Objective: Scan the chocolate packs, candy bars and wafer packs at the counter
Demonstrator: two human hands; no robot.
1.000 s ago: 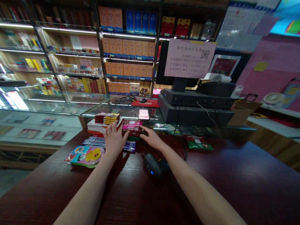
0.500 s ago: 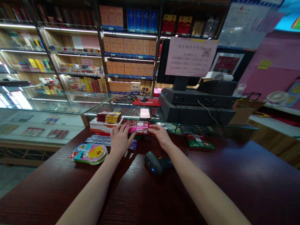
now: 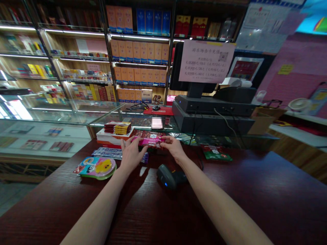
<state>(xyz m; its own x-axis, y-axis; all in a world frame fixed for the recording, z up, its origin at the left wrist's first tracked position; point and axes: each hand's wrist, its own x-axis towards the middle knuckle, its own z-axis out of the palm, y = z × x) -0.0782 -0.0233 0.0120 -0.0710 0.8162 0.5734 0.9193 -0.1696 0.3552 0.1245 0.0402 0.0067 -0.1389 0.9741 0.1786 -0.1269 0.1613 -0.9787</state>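
Observation:
My left hand and my right hand each grip one end of a flat magenta snack packet, lifted slightly above the dark red wooden counter. Both hands have fingers closed on the packet's edges. Just below my right wrist lies a grey barcode scanner with a blue light. A blue-purple packet lies under my left hand.
A round cartoon-print packet lies at the left, a green packet at the right. A stack of red and yellow boxes sits behind my hands. A cash register with its monitor stands beyond, on the glass case.
Both hands closed on the ends of the magenta packet and raised it off the pile. The left hand went from spread flat to gripping.

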